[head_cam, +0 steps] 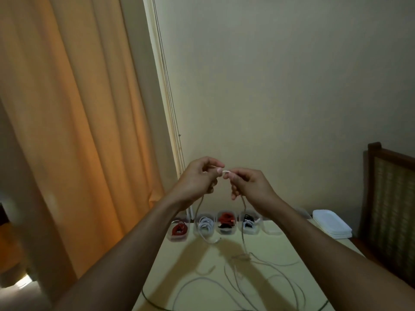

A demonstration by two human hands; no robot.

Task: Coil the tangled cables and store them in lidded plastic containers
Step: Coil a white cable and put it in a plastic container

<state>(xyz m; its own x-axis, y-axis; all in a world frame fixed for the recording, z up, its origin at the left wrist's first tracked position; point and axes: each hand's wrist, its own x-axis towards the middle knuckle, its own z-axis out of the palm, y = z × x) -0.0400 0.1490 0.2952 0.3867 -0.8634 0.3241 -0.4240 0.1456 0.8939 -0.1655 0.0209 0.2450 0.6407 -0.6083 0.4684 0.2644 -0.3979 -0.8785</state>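
Both my hands are raised high above the table, close together. My left hand (198, 179) and my right hand (246, 184) each pinch the same white cable (225, 171) at a short bend between the fingertips. Two strands hang down from the hands to a tangle of white cable (242, 258) on the table. At the table's far edge stands a row of clear plastic containers: one with a red cable (178, 230), one with a white cable (205, 225), one with red and black cable (226, 222), one with black and white cable (249, 222).
A stack of white lids (331, 223) lies at the far right of the pale yellow table (179, 265). A wooden chair (388, 198) stands to the right. An orange curtain (67, 108) hangs on the left, a bare wall behind.
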